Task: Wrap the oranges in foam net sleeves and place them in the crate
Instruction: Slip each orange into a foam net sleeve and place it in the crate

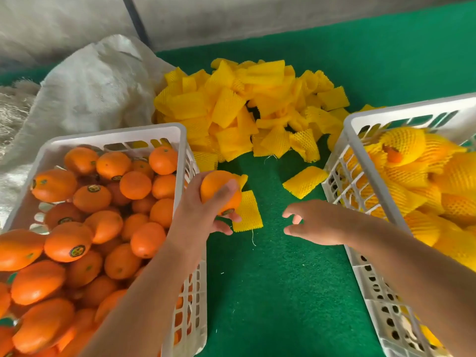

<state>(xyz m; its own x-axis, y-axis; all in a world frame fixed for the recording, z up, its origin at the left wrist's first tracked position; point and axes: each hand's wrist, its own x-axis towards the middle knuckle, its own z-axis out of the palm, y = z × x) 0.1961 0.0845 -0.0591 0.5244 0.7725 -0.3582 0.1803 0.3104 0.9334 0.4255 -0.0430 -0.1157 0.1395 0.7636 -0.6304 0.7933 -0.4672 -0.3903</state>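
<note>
One bare orange (219, 191) is gripped in the left hand (203, 210) at mid-frame, over the rim of the left crate (164, 130); the right hand (315, 222) hangs empty, fingers loosely curled.

Below the fruit, a flat foam net sleeve (248, 215) lies on the green mat (278, 292); another sleeve (305, 181) lies beyond, before the sleeve pile (247, 106) at upper centre. A sleeve should probably be pinched open by the free hand, then the orange pushed through until centred. Wrapped oranges (422, 176) fill the right crate (386, 113).
</note>
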